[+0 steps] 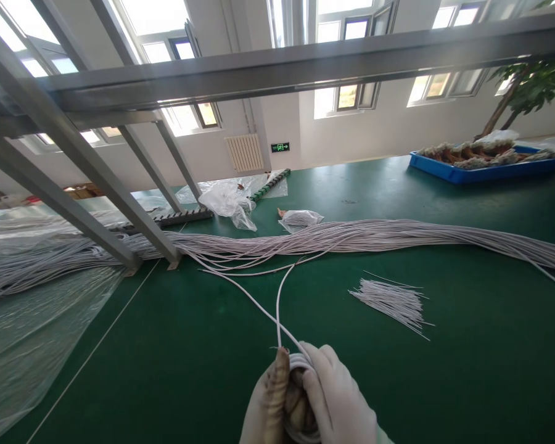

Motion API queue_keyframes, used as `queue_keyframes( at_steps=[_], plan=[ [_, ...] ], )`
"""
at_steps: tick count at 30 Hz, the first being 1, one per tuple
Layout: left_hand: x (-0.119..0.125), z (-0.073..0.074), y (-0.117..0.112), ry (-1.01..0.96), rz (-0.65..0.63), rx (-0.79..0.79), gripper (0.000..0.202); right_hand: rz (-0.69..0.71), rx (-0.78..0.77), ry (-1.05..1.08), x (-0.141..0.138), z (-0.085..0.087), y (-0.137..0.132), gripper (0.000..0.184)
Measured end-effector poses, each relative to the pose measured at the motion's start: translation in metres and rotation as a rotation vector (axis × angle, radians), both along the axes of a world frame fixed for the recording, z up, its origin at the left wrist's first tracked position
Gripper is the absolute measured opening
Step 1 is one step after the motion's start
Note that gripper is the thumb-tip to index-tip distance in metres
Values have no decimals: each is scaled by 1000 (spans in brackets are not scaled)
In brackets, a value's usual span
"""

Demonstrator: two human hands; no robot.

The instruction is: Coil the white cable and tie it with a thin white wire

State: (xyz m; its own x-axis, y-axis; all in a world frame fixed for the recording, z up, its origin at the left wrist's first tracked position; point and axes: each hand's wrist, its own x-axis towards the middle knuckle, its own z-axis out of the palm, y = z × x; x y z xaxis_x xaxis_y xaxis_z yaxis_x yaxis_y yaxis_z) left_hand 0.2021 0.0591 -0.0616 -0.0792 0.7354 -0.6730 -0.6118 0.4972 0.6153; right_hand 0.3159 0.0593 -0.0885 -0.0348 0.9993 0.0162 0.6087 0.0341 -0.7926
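Note:
Both of my hands wear pale gloves and are at the bottom centre, around a small coil of white cable (300,359). The fingers of my left hand (269,394) are closed on the coil's left side, and the thumb of that glove looks stained. My right hand (335,394) grips the coil's right side, its fingers wrapped over the loops. Two strands of cable run up from the coil, cross just above my hands and lead toward a long bundle of white cables (370,237) lying across the table. Part of the coil is hidden behind my fingers.
To the right lies a pile of short white ties (393,302). A small plastic bag (300,219) and crumpled clear plastic (231,200) sit behind the bundle. Grey metal posts (134,216) rise at left, under an overhead beam (277,71). A filled blue tray (462,176) stands far right.

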Motion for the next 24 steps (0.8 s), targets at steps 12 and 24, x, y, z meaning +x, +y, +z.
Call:
queue_keyframes(
  at_steps=[12,24],
  plan=[
    [15,0,7,328,-75,42,64,185,-256,82,11,2,20,36],
    [24,9,13,-28,185,-2,7,135,-168,47,5,-42,20,32]
  ],
)
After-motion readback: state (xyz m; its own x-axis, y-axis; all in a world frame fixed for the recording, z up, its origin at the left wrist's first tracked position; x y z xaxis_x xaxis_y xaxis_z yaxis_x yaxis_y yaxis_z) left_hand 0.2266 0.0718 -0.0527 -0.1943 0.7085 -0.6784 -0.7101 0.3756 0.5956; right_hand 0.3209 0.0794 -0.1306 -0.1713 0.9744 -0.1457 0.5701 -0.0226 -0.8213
